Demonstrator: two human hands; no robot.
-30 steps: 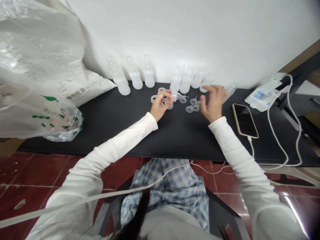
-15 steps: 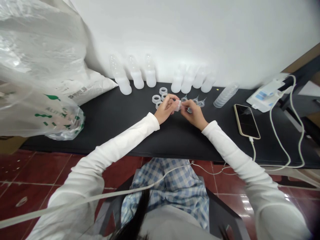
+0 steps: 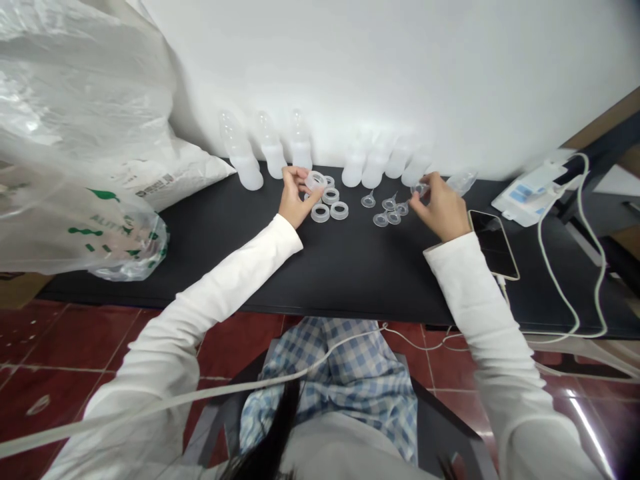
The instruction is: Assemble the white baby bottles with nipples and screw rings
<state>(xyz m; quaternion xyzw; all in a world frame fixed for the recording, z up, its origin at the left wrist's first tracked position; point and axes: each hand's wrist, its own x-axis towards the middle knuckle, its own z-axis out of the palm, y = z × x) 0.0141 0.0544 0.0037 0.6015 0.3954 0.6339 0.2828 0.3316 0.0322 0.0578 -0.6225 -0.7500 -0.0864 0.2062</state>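
Note:
My left hand (image 3: 296,198) pinches a translucent white bottle collar ring (image 3: 310,183) just above a small group of similar rings (image 3: 339,211) lying on the black table. My right hand (image 3: 440,205) grips a clear bottle nipple (image 3: 419,191) between thumb and fingers, partly hidden by them. To its left, several clear nipples (image 3: 381,220) lie on the tabletop with thin tips sticking out. Along the wall stand three white bottles with clear domed caps (image 3: 273,157) and several frosted bottles without caps (image 3: 373,170).
A clear stack of caps (image 3: 461,181) lies behind my right hand, mostly covered. Nearby are a phone (image 3: 494,243) with its cable, and a white power strip (image 3: 525,198). Large plastic bags (image 3: 125,227) occupy the left side. A white cord (image 3: 200,393) crosses before my lap.
My hands were together over one small part. They have moved apart: left to the rings with a collar ring, right towards the clear cap stack with a nipple.

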